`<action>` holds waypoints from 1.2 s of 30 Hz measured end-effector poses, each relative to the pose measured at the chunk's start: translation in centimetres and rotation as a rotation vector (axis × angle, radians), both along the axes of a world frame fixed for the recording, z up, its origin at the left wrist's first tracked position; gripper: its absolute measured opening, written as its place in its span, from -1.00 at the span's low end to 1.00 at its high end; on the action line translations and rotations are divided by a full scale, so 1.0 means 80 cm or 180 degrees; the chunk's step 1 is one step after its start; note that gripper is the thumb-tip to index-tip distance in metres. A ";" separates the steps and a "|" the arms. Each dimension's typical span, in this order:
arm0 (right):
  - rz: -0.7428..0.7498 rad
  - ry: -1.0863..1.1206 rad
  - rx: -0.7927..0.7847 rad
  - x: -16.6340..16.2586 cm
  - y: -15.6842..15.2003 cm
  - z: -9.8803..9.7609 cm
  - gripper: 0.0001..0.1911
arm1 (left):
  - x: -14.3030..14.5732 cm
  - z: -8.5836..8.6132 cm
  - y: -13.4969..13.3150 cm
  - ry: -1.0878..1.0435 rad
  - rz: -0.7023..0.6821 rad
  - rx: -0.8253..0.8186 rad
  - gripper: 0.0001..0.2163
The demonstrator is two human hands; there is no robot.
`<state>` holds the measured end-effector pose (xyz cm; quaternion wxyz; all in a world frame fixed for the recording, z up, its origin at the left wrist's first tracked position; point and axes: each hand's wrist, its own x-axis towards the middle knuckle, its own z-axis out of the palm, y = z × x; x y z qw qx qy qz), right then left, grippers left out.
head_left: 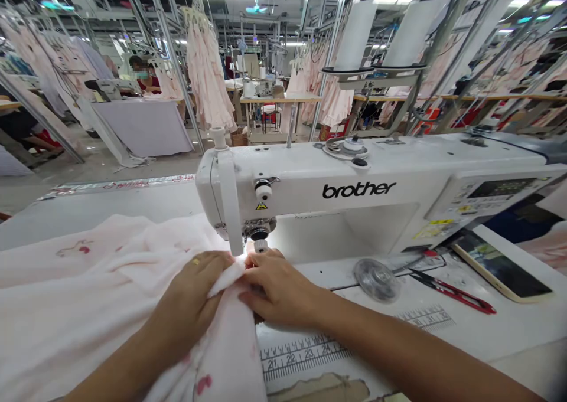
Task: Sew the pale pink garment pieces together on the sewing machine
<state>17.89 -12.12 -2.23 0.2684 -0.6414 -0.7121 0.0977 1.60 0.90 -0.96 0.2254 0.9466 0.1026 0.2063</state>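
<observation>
Pale pink fabric (133, 290) spreads from sewing machine (292, 169) toward left edge of worktop (101, 204). Likely light, limp, soft. Your right hand (277, 287) pinches fold (227, 279); left hand (192, 293) rests alongside, finger grip unclear. Best held lightly there.

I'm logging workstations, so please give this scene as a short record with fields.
machine: white Brother sewing machine
left hand: on pale pink printed fabric
right hand: touching the fabric, close below the machine's needle end
tabletop, right: red-handled thread snips, smartphone
table marking: ruler scale
background: hanging pink garments, another person
</observation>
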 end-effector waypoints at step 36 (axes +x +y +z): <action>0.1383 -0.1516 0.0955 0.025 -0.011 -0.009 -0.81 | -0.003 0.007 0.008 0.0690 -0.0932 -0.0381 -0.71</action>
